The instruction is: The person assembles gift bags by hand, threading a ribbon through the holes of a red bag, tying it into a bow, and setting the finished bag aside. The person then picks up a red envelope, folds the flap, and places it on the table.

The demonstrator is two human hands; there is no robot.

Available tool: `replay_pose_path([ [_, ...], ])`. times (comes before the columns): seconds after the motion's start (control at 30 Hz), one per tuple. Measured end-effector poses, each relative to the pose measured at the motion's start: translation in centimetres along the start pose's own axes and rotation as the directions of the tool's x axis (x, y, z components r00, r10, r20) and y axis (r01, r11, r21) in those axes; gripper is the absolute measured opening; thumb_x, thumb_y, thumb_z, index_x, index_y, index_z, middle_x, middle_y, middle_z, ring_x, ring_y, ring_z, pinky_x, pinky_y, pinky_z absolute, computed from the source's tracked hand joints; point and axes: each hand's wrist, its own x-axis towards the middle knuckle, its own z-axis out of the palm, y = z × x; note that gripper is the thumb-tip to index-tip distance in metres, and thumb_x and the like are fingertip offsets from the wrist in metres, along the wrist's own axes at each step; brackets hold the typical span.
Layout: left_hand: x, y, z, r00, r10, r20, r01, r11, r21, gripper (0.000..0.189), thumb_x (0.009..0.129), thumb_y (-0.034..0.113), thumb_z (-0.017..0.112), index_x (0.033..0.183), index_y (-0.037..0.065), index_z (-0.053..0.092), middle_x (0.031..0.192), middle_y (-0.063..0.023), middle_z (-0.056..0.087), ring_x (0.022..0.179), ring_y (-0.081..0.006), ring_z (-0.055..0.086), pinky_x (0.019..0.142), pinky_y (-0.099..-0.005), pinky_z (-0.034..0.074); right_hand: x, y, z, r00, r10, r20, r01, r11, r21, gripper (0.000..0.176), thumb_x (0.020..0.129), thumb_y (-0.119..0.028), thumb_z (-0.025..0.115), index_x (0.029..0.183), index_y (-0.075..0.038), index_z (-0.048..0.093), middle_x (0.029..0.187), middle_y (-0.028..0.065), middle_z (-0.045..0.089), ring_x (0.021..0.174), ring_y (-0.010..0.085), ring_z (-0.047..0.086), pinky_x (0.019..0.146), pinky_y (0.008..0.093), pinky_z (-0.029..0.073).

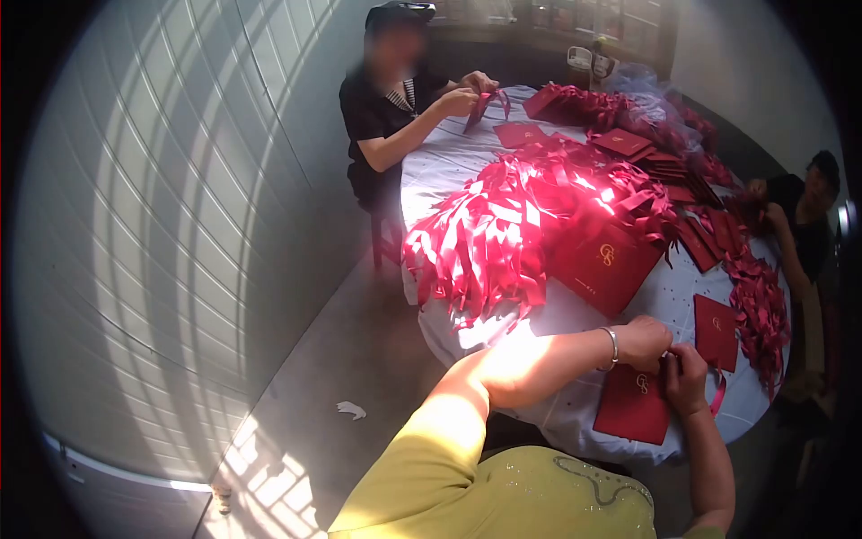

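A flat red paper bag with a gold monogram lies at the near edge of the table, just below my hands. My left hand, with a silver bracelet at the wrist, is closed over the bag's top edge. My right hand is closed in a pinch at the bag's upper right corner, its fingers meeting those of my left. A small pale spot shows between the fingertips; what they pinch is too small to name. Beside my right wrist hangs a red ribbon. Another red bag lies to the right.
Heaped red ribbons and a larger red bag cover much of the round table's white cloth. Across it, a person handles a red bag. Another person is at right. Clear plastic lies behind.
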Motion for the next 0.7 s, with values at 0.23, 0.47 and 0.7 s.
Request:
replay_pose_path([
  [0.23,-0.2,0.1,-0.1,0.998,-0.025,-0.052,0.019,0.992,-0.124,0.033,0.067,0.021,0.08,0.09,-0.002,0.072,0.092,-0.0237,0.07,0.093,-0.0394,0.068,0.083,-0.0451,0.054,-0.5,0.6,-0.3,0.999,0.007,-0.039,-0.007,1.0,-0.007,0.009,0.088,0.002,0.057,0.096,0.001,0.06,0.083,0.0178,0.062,0.076,0.0341,0.064,0.068,0.0385,0.05],
  [0.47,-0.4,0.1,-0.5,0.998,-0.04,-0.051,0.029,0.977,-0.21,0.029,0.066,0.018,0.077,0.088,-0.002,0.074,0.093,-0.0231,0.071,0.092,-0.038,0.069,0.081,-0.0446,0.055,-0.6,0.3,-0.1,0.995,0.013,-0.101,-0.016,0.999,-0.028,0.008,0.089,0.002,0.056,0.096,0.0,0.06,0.083,0.0174,0.061,0.073,0.0338,0.064,0.066,0.0382,0.05],
  [0.7,-0.4,0.3,-0.2,0.995,-0.058,-0.076,0.038,0.971,-0.237,0.027,0.074,0.026,0.071,0.083,0.0,0.074,0.083,-0.0238,0.069,0.085,-0.0383,0.069,0.078,-0.0443,0.054,-0.5,0.1,-0.4,0.992,0.01,-0.128,-0.016,0.999,-0.04,0.007,0.089,0.001,0.058,0.095,0.001,0.061,0.084,0.0188,0.063,0.075,0.0353,0.065,0.066,0.0394,0.051],
])
